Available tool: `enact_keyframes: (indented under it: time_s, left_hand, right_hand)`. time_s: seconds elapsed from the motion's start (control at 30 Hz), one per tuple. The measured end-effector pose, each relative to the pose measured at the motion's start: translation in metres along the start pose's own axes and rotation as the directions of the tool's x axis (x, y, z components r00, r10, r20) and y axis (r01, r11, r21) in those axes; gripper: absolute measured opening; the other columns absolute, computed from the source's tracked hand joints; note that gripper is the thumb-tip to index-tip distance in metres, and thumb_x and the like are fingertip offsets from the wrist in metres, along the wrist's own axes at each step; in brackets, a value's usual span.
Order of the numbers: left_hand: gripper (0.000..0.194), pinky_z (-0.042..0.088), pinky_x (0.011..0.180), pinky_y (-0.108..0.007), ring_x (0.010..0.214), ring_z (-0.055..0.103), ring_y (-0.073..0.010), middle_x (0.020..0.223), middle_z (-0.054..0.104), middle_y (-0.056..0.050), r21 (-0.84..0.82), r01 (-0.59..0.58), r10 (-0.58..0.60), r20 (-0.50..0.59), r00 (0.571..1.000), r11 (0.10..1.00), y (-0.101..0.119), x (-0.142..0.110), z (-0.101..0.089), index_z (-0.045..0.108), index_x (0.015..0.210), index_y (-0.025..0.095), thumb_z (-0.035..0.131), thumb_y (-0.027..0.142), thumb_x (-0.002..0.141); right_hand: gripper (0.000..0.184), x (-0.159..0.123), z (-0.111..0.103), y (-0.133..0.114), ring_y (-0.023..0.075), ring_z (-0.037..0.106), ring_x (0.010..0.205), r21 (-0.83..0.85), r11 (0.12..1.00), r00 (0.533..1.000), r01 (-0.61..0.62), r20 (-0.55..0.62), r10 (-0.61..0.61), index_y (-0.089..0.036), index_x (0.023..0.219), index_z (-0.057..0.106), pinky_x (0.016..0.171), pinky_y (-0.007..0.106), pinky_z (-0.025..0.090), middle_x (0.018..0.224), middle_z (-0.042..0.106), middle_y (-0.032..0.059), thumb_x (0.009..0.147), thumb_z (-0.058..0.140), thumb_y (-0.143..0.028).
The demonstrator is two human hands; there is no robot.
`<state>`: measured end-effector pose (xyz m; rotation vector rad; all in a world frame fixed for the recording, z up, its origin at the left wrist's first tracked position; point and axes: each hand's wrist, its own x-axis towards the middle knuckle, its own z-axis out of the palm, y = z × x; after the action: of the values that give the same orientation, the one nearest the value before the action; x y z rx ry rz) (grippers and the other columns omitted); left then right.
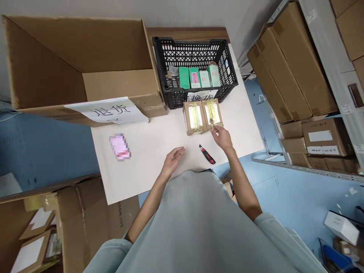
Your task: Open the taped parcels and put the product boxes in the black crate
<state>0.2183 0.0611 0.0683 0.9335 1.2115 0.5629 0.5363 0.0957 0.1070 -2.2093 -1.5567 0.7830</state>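
The person's right hand is at the near edge of a taped carton; the left hand, fingers extended, is near a utility knife on the white table.

Bright, fairly even light fills the room, its source out of view. The white surface is palest, while the carton is shaded inside. Shadows are soft and faint, a grey one lying beside the shirt. Tape on the small boxes catches glare. Wide-angle distortion tilts the rack outward. Coarse pixels hide a pinkish patch; the hands look reasonably sharp.
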Motion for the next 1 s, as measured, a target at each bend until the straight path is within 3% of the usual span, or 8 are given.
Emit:
enact_keyframes:
  time_s: [0.17, 0.27, 0.4, 0.5, 0.6, 0.7, 0.83, 1.0]
  left_hand:
    - [0.058, 0.049, 0.135, -0.058, 0.143, 0.076, -0.0381, 0.143, 0.084, -0.017, -0.020, 0.013, -0.013, 0.024, 1.000, 1.000, 0.015, 0.031, 0.059, 0.080, 0.128, 0.022, 0.087, 0.062, 0.087]
    - [0.056, 0.052, 0.134, -0.058, 0.142, 0.076, -0.0378, 0.145, 0.083, -0.018, -0.134, 0.121, -0.113, 0.060, 0.992, 0.984, 0.022, 0.050, 0.103, 0.080, 0.129, 0.021, 0.090, 0.057, 0.088]
    - [0.041, 0.056, 0.132, -0.054, 0.135, 0.080, -0.0363, 0.154, 0.078, -0.021, -0.384, 0.360, -0.334, 0.135, 0.933, 0.850, 0.027, 0.083, 0.162, 0.080, 0.118, 0.019, 0.094, 0.041, 0.087]
    - [0.027, 0.058, 0.130, -0.048, 0.136, 0.080, -0.0349, 0.158, 0.074, -0.023, -0.531, 0.447, -0.447, 0.138, 0.884, 0.720, 0.028, 0.109, 0.198, 0.077, 0.107, 0.018, 0.091, 0.031, 0.088]
    - [0.024, 0.060, 0.128, -0.045, 0.137, 0.079, -0.0328, 0.163, 0.070, -0.020, -0.637, 0.407, -0.465, 0.086, 0.881, 0.655, 0.027, 0.125, 0.221, 0.074, 0.104, 0.020, 0.091, 0.026, 0.089]
    - [0.025, 0.062, 0.124, -0.043, 0.130, 0.081, -0.0297, 0.161, 0.070, -0.016, -0.684, 0.359, -0.458, 0.041, 0.888, 0.635, 0.025, 0.128, 0.229, 0.073, 0.106, 0.020, 0.091, 0.022, 0.088]
    - [0.021, 0.062, 0.123, -0.044, 0.122, 0.081, -0.0268, 0.141, 0.079, -0.015, -0.630, 0.350, -0.453, -0.003, 0.891, 0.693, 0.020, 0.118, 0.228, 0.077, 0.105, 0.019, 0.090, 0.022, 0.088]
    - [0.023, 0.056, 0.128, -0.046, 0.127, 0.078, -0.0278, 0.119, 0.084, -0.012, -0.554, 0.349, -0.445, -0.044, 0.894, 0.756, 0.012, 0.098, 0.228, 0.079, 0.097, 0.019, 0.094, 0.019, 0.079]
  right_hand:
    - [0.044, 0.079, -0.025, 0.023, 0.0381, 0.077, 0.135, -0.100, 0.992, 0.997, 0.081, 0.027, -0.079, -0.015, 0.150, 0.077, 0.121, 0.055, 0.060, 0.146, 0.081, 0.0203, 0.112, 0.061, -0.031]
    - [0.048, 0.136, -0.032, 0.027, 0.0408, 0.072, 0.142, -0.162, 0.968, 0.980, 0.192, 0.090, -0.179, -0.010, 0.153, 0.075, 0.127, 0.057, 0.056, 0.154, 0.076, 0.0227, 0.111, 0.060, -0.025]
    - [0.054, 0.200, -0.030, 0.024, 0.0408, 0.060, 0.157, -0.207, 0.913, 0.924, 0.351, 0.236, -0.301, -0.005, 0.160, 0.070, 0.138, 0.056, 0.045, 0.169, 0.066, 0.0232, 0.109, 0.056, -0.015]
    - [0.062, 0.225, -0.024, 0.023, 0.0406, 0.051, 0.166, -0.229, 0.882, 0.880, 0.411, 0.352, -0.319, -0.003, 0.169, 0.060, 0.141, 0.059, 0.040, 0.179, 0.057, 0.0230, 0.109, 0.051, -0.011]
    - [0.068, 0.230, -0.018, 0.027, 0.0413, 0.044, 0.170, -0.253, 0.856, 0.853, 0.452, 0.403, -0.331, -0.001, 0.177, 0.048, 0.140, 0.062, 0.038, 0.185, 0.048, 0.0246, 0.110, 0.045, -0.010]
    - [0.068, 0.223, -0.018, 0.035, 0.0424, 0.048, 0.165, -0.291, 0.851, 0.872, 0.438, 0.369, -0.322, 0.002, 0.178, 0.043, 0.137, 0.060, 0.039, 0.179, 0.052, 0.0297, 0.111, 0.043, -0.011]
    - [0.054, 0.203, -0.023, 0.056, 0.0401, 0.057, 0.151, -0.329, 0.872, 0.905, 0.362, 0.350, -0.244, 0.003, 0.164, 0.058, 0.130, 0.053, 0.042, 0.165, 0.059, 0.0329, 0.115, 0.044, -0.014]
    - [0.040, 0.163, -0.041, 0.102, 0.0407, 0.064, 0.137, -0.314, 0.922, 0.951, 0.227, 0.275, -0.140, -0.012, 0.143, 0.075, 0.119, 0.054, 0.050, 0.151, 0.067, 0.0278, 0.116, 0.051, -0.028]
